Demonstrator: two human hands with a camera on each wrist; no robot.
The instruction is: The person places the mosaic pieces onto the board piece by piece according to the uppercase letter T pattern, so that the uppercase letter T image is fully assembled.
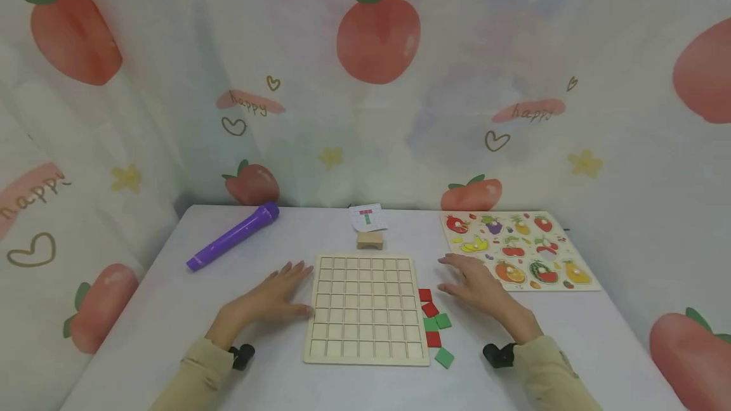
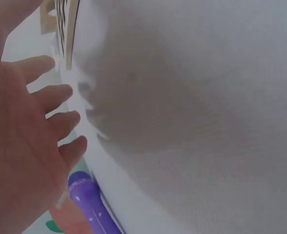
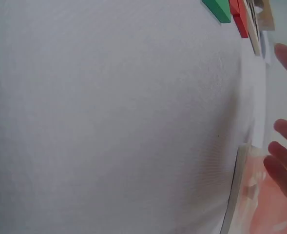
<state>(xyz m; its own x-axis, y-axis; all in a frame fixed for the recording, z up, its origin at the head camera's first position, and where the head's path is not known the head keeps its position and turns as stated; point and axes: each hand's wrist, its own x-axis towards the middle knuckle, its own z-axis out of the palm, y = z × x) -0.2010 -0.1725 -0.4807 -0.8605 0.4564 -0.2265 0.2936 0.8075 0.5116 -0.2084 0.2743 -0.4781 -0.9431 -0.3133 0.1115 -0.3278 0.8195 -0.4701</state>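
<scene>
A pale wooden grid board (image 1: pixel 365 309) lies at the middle of the table, its square cells bare. My left hand (image 1: pixel 267 297) is spread beside its left edge, the thumb close to the rim; whether they touch I cannot tell. In the left wrist view the left hand (image 2: pixel 31 122) holds nothing. Along the board's right edge lie several small tiles, among them a red tile (image 1: pixel 433 339) and a green tile (image 1: pixel 444 358). My right hand (image 1: pixel 476 287) hovers right of these tiles, fingers apart and nothing in them, near the fruit puzzle board (image 1: pixel 502 279).
Behind the grid board stands a small wooden block (image 1: pixel 370 241) with a patterned card (image 1: pixel 368 217) showing red and green squares. A purple toy microphone (image 1: pixel 233 237) lies at the back left. A fruit-print curtain (image 1: pixel 377 144) hangs along the table's back edge.
</scene>
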